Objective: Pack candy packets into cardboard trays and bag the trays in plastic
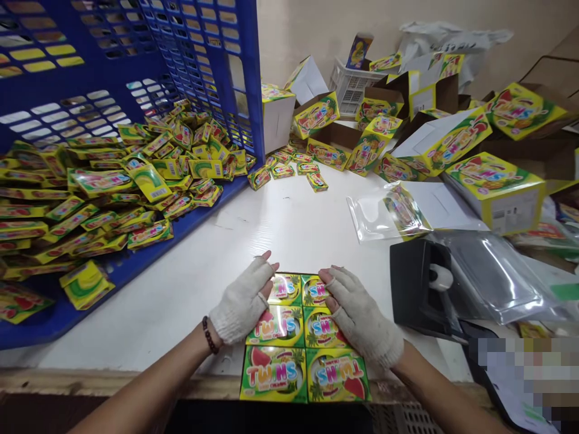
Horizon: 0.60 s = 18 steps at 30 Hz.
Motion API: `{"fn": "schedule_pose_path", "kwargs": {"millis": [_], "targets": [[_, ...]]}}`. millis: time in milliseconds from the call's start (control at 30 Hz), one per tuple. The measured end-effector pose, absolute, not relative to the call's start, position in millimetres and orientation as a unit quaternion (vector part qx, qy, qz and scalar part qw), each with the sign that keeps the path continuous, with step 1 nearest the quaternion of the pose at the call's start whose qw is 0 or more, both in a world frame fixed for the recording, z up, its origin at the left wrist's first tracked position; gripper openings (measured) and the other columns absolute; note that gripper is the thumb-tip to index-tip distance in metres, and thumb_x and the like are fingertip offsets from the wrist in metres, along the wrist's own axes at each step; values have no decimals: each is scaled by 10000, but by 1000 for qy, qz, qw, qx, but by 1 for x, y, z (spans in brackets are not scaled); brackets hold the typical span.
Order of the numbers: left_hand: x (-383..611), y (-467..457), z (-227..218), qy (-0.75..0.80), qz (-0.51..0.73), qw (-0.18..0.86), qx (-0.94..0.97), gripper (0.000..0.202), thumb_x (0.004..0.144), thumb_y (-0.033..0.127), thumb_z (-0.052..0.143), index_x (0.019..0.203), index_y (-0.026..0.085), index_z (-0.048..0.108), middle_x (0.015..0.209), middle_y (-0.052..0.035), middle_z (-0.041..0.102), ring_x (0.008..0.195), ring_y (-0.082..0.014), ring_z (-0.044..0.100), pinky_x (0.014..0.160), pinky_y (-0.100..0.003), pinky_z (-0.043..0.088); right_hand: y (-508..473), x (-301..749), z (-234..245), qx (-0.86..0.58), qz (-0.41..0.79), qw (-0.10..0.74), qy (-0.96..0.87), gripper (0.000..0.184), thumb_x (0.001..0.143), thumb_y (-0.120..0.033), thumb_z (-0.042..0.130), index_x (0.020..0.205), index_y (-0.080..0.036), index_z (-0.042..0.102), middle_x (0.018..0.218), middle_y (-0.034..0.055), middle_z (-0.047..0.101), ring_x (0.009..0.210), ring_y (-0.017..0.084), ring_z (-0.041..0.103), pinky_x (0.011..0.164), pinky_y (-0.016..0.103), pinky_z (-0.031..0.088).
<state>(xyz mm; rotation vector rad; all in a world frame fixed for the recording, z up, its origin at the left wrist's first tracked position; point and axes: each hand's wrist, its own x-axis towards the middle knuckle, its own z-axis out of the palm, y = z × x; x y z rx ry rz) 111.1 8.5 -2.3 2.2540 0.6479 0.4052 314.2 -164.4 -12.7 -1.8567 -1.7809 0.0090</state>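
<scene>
White tabletop [289, 223] bears "TWINS" boxes [275, 374] between gloved hands [242, 301].

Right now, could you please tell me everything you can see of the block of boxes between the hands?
The block of boxes shows six yellow-and-green faces in two columns of three, apparently glossy card, printed TWINS with fruit pictures. The left column's lettering reads upright, the right's upside down. It lies flat on the white table, near the front edge. The left hand and right hand touch its sides.
</scene>
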Motion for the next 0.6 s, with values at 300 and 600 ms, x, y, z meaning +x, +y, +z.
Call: {"fn": "schedule_pose_path", "kwargs": {"millis": [300,600], "targets": [[136,-25,34,175,89,83,977,466,907,348,484,1334,168,526,1378,-175,535,1355,-379,388,1101,-634,273,-158,297,-3,-711,-59,218,-666,535,913,-134,422,1448,-118,421,1398,197,522,1385,357,370,1073,633,383],[147,-43,24,125,98,82,984,698,794,647,535,1304,172,576,1370,-198,542,1270,-451,430,1044,-681,262,-154,288,-22,-716,-40,364,-594,659,936,-128,417,1544,-282,217,1376,116,552,1351,281,439,1083,559,423]]}}
